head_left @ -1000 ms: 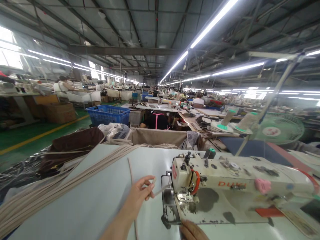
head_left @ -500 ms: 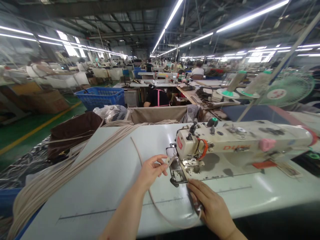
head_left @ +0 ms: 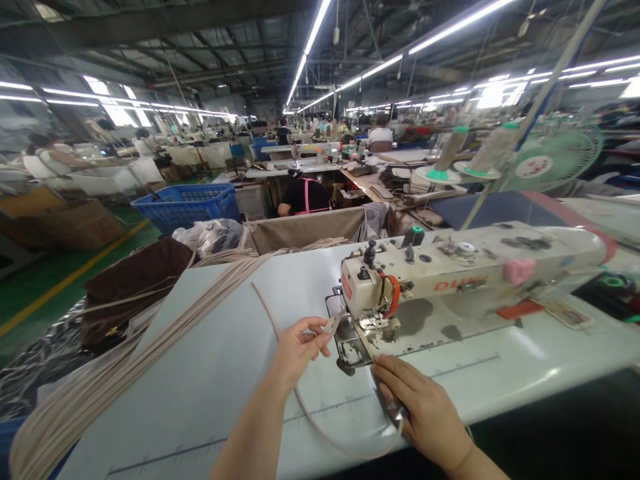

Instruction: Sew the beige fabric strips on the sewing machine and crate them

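Observation:
A white sewing machine (head_left: 470, 273) stands on the pale table (head_left: 200, 373). Left of its needle area, my left hand (head_left: 303, 347) pinches a small light strip (head_left: 333, 325) between thumb and fingers. My right hand (head_left: 417, 403) is closed near the table's front edge, with its fingertips on a narrow beige strip (head_left: 367, 343) that runs to the presser foot. Beneath its palm is a shiny metal object (head_left: 397, 412), mostly hidden. A thin beige cord (head_left: 320, 433) curves over the table from under my right hand, passing behind my left wrist.
A bundle of beige cords (head_left: 165, 327) hangs over the table's left side. Beyond the table are a blue basket (head_left: 193, 203), a fabric-lined bin (head_left: 305, 231) and a person in black (head_left: 306, 195) bending down. Thread cones (head_left: 453, 153) and a green fan (head_left: 555, 160) stand at right.
The view has turned slightly right, so the machine and background sit further left. Both hands keep nearly the same places by the machine, with their holds unchanged.

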`<state>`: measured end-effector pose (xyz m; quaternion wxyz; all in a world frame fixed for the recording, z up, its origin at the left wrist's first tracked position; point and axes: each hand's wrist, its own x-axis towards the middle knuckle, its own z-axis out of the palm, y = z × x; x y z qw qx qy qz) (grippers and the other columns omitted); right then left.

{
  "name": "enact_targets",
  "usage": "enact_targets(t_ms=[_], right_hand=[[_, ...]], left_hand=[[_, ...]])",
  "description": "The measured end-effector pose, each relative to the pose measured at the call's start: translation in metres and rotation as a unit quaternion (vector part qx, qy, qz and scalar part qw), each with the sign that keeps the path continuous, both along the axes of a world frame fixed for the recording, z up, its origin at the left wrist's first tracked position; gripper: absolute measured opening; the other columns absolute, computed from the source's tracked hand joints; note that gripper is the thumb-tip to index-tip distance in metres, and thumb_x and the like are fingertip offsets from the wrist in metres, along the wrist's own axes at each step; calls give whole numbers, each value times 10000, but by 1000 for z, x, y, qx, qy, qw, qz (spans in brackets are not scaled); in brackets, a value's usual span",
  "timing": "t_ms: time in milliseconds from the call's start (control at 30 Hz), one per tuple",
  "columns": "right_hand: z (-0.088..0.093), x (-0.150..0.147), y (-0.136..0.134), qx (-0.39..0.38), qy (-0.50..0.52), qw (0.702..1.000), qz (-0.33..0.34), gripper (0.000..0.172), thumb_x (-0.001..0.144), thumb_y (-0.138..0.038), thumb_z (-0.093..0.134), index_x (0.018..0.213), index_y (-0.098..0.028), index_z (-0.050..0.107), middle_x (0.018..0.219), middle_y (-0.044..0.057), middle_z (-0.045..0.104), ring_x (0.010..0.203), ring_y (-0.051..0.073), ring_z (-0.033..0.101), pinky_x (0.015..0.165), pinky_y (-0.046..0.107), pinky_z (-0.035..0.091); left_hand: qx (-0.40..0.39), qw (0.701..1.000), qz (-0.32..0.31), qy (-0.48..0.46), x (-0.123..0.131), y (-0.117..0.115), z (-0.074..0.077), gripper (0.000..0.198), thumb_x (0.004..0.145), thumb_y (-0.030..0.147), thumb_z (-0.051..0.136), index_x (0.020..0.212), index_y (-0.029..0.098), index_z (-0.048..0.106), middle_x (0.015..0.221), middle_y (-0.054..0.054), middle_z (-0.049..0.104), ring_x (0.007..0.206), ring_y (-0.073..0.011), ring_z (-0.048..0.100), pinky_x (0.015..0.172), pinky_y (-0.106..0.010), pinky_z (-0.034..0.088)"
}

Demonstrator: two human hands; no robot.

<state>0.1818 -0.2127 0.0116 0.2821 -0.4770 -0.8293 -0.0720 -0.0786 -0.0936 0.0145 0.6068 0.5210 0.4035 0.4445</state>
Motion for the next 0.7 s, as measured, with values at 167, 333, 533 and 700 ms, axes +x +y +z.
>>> enact_targets(t_ms=[167,333,533,700], right_hand=[[-1,-1,0,-5,23,1000,-2,344,999,-197,556,1309,-231,701,1351,84,707,1244,209,675,1084,354,570],[0,-1,0,-12,37,999,-1,355,987,-194,573,1315,-245,700,1346,82,710,1243,218,676,1079,368,576],[-2,0,-1,-3,22,1000,-1,322,1001,-200,559,1288,-212,705,1340,86,711,1244,216,674,1084,360,574],[-3,0,0,1,21,1000,-3,322,996,-197,562,1284,-211,707,1349,85,706,1236,215,678,1095,364,566]], left_hand=[[9,1000,9,18,0,0,-1,420,748,457,858,1029,173,730,836,-6,633,581,-126,663,481,-212,377],[22,999,7,26,-1,0,-2,424,760,460,846,1044,175,714,848,0,614,575,-115,650,480,-211,381],[57,987,125,83,-4,6,-6,428,799,481,787,1116,214,683,969,1,582,601,-88,638,535,-220,427],[85,971,170,147,-7,11,-13,472,858,549,691,1148,178,727,906,-34,651,593,-113,613,575,-256,475]])
